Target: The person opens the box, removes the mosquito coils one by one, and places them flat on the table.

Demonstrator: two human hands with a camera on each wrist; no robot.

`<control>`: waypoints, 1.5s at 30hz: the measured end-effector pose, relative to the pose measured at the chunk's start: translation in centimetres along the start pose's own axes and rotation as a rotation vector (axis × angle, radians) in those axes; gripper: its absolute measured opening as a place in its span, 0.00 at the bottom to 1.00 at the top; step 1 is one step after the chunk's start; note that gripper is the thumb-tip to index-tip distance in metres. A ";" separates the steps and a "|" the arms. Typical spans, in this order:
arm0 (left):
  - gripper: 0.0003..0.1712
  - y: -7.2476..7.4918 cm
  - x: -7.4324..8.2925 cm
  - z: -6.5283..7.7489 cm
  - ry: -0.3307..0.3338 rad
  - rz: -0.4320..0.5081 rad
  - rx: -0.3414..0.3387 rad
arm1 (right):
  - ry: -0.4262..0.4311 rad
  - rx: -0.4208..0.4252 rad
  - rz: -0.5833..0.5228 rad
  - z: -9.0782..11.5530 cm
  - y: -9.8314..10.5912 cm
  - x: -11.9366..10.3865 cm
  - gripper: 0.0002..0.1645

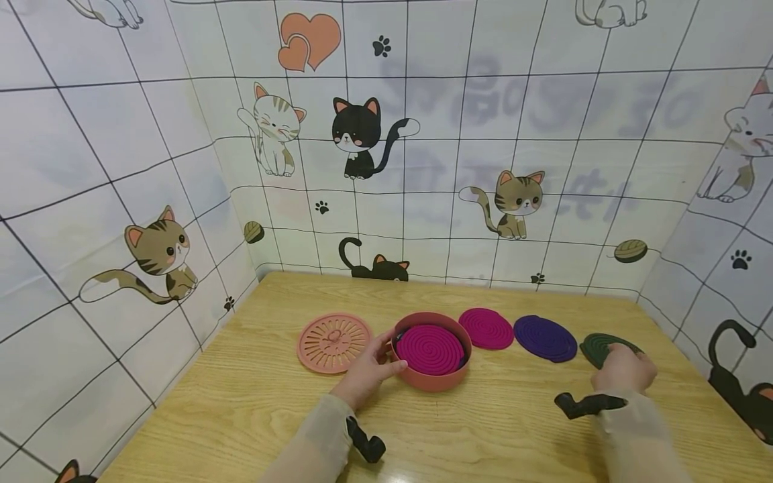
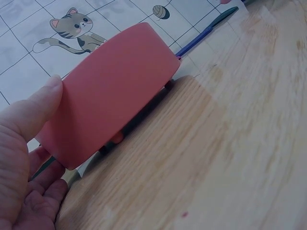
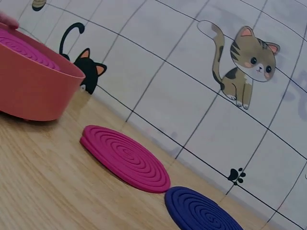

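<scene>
My left hand (image 1: 370, 365) holds the left side of a round coral-pink holder (image 1: 431, 381), its thumb along the outer wall in the left wrist view. Inside the holder lies a magenta spiral coaster (image 1: 430, 350), with dark edges showing beneath it. On the far right, my right hand (image 1: 625, 369) pinches the near right edge of a dark green spiral coaster (image 1: 598, 349); the fingertips are partly hidden. Between holder and green coaster lie another magenta coaster (image 3: 125, 155) and a dark blue coaster (image 3: 206, 211). The right wrist view does not show the right hand.
A round pink slotted lid (image 1: 332, 342) with a small raised knob lies left of the holder. The wooden table (image 1: 483, 429) ends at walls (image 1: 435, 201) covered in a cat-print grid sheet, behind and on both sides.
</scene>
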State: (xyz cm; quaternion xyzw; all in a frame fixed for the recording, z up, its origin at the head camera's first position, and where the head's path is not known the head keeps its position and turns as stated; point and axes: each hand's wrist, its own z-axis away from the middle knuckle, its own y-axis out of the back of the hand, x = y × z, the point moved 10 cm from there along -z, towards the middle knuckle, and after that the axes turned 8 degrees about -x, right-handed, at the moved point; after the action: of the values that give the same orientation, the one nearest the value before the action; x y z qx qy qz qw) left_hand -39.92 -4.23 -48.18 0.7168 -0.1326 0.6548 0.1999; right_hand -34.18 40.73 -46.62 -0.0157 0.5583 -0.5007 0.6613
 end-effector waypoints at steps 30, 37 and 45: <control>0.44 0.0 0.5 0.2 -0.007 -0.009 -0.001 | 0.040 -0.901 1.004 8.5 -17.0 10.9 0.31; 0.44 -0.4 2.3 1.2 0.005 0.001 -0.015 | 0.043 -0.934 0.979 9.1 -18.9 12.5 0.28; 0.45 0.1 -0.1 -0.1 0.009 -0.017 -0.006 | 0.062 -0.939 1.068 9.6 -20.3 14.2 0.29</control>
State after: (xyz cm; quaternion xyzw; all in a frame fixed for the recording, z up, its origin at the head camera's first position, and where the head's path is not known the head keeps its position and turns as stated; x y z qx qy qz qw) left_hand -40.10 -4.27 -48.22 0.7144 -0.1278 0.6558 0.2081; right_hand -41.74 15.81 -41.49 -0.0089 0.6651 0.1849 0.7235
